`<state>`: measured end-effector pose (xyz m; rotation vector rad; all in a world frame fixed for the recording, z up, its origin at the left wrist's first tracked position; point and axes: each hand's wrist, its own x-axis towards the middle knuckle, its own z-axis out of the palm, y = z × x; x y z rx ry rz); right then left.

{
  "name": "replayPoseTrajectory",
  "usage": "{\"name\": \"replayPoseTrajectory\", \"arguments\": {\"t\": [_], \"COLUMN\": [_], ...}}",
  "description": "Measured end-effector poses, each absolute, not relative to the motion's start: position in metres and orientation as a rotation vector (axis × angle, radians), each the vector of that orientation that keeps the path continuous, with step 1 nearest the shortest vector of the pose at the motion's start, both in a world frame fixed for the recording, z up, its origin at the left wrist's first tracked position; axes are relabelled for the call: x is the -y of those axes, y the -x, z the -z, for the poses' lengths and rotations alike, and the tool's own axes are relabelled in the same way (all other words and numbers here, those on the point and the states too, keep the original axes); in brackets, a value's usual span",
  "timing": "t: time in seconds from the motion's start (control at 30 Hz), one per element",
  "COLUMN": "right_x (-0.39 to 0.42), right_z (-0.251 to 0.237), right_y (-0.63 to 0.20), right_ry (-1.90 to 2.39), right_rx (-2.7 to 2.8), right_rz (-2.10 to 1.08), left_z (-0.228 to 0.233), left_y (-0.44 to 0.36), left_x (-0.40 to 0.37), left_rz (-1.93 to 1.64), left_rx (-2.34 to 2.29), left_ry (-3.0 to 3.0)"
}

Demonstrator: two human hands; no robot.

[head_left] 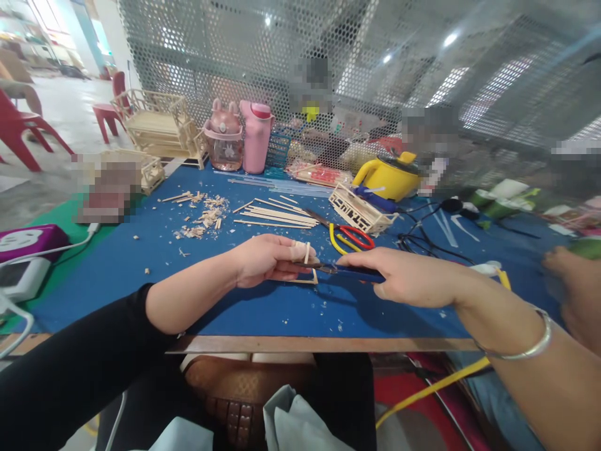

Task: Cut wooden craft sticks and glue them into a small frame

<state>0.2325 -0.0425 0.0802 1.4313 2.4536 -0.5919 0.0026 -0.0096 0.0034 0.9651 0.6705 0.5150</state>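
My left hand [263, 262] is closed around a small piece made of thin wooden sticks [307, 253], with some fingers wrapped in tape. Part of that piece hides behind the fingers. My right hand [404, 275], coming in from the right with a bangle on its wrist, grips pliers with dark blue handles [359, 274]. The metal jaws point left and meet the stick piece at my left fingertips; whether they bite into it I cannot tell. Just beyond my right hand lie scissors [352, 238] with red and yellow handles.
Loose wooden sticks [277, 216] and wood shavings [211, 216] lie on the blue mat [225, 313]. Behind stand a small wooden frame [359, 210], a yellow pot [389, 176], a pink bottle [257, 138] and a wooden model [159, 125]. Another person's hand [573, 282] is at right.
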Motion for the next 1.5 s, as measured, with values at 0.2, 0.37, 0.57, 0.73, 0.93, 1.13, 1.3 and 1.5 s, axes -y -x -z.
{"name": "replayPoseTrajectory", "arguments": {"t": [0.2, 0.37, 0.57, 0.73, 0.93, 1.13, 1.3, 1.5], "right_x": [0.042, 0.042, 0.057, 0.068, 0.068, 0.054, 0.026, 0.009], "right_z": [-0.074, -0.072, -0.066, -0.027, 0.012, -0.025, -0.049, -0.029], "right_y": [-0.238, -0.238, -0.261, -0.28, -0.257, -0.217, -0.179, -0.177], "right_ry": [-1.489, -1.499, -1.634, -2.157, -2.274, -1.946, -1.606, -1.548], "right_rx": [-2.527, -2.629, -2.499, -2.2, -2.221, -2.93, -3.275, -3.449], "right_rz": [0.681, 0.845, 0.693, 0.251, -0.428, -0.381, 0.269, 0.534], "left_z": [-0.003, -0.002, -0.013, -0.015, -0.012, -0.011, -0.006, -0.005], "left_y": [-0.003, -0.004, 0.006, 0.008, 0.0, -0.003, -0.001, 0.001], "left_x": [0.012, 0.012, -0.005, -0.005, 0.003, 0.008, 0.006, 0.005], "left_rz": [-0.529, -0.582, -0.889, -0.892, -0.834, -0.781, -0.764, -0.766], "left_rx": [-0.646, -0.652, -0.827, -0.755, -0.765, -0.785, -0.749, -0.752], "left_ry": [-0.962, -1.043, -0.877, -0.814, -0.826, -0.844, -0.88, -0.933]}}
